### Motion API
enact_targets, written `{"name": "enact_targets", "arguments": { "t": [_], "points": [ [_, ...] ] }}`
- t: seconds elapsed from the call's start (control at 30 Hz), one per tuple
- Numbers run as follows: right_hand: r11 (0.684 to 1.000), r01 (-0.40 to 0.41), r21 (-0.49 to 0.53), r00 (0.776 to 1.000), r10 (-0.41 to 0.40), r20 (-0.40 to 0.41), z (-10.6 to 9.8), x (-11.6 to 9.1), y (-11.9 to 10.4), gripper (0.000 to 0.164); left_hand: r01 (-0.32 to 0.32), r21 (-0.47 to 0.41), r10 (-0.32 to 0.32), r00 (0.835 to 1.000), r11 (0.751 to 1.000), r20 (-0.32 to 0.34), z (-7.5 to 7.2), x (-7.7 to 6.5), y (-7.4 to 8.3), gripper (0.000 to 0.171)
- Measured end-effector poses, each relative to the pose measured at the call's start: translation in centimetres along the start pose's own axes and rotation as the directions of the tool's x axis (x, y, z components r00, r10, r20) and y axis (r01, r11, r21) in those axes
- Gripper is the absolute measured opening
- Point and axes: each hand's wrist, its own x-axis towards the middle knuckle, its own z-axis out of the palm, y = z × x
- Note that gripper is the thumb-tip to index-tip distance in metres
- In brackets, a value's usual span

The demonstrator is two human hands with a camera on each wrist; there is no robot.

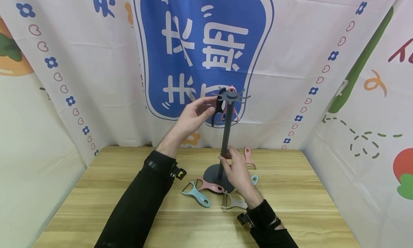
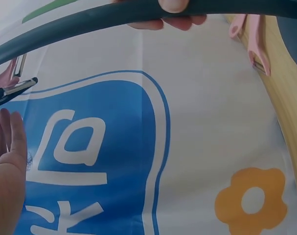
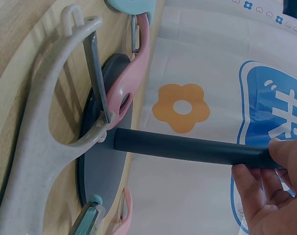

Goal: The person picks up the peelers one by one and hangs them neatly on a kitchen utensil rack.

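A dark grey stand [image 1: 227, 133] with a ring of hooks on top rises from a round base. Near its top hangs a black peeler [image 1: 218, 106], with a pink peeler [image 1: 237, 113] behind the pole. My left hand [image 1: 193, 115] is beside the black peeler; in the left wrist view its fingers [image 2: 17, 134] are straight, just under that peeler [image 2: 13, 91], and I cannot tell whether they touch it. Lower down, my right hand [image 1: 238, 169] grips the pole between thumb and fingers, as the right wrist view shows on the pole [image 3: 197, 149].
Around the base on the wooden table [image 1: 129, 198] lie a light blue peeler [image 1: 200, 198], a pink peeler [image 1: 211, 186], a grey-white peeler [image 1: 237, 204], another blue one [image 1: 254, 179] partly hidden by my right hand, and a pink one [image 1: 247, 155] behind. A printed cloth [image 1: 106, 79] hangs at the back.
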Motion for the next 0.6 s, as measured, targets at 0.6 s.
{"name": "enact_targets", "arguments": {
  "t": [0.6],
  "points": [
    [1.0,-0.004,-0.011,1.0,0.004,0.006,0.0,0.0,-0.2,0.023,-0.04,0.202,0.031,0.999,0.979,0.043,-1.4,-3.4,-1.9,0.045]
  ]
}}
